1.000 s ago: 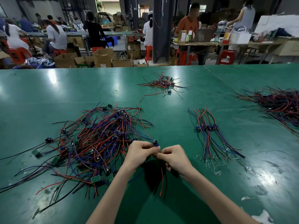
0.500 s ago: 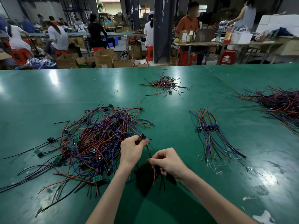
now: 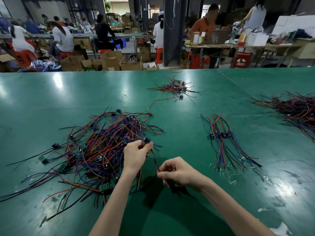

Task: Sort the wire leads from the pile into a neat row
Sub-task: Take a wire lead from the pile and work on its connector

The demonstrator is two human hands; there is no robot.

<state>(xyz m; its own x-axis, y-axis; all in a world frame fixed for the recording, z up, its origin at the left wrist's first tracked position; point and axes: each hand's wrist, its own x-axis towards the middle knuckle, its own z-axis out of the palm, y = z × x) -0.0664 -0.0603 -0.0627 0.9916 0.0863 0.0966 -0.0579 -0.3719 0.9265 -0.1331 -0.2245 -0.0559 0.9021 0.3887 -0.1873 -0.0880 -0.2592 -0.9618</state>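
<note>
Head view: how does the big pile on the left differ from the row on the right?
The pile is a tangle, wires crossing every way; the row has leads side by side, connectors lined up. The pile holds far more leads and spreads wider than the row. The left hand pinches a wire lead at the pile's edge; the row lies apart from both hands. Both: red, blue and black wires.
</note>
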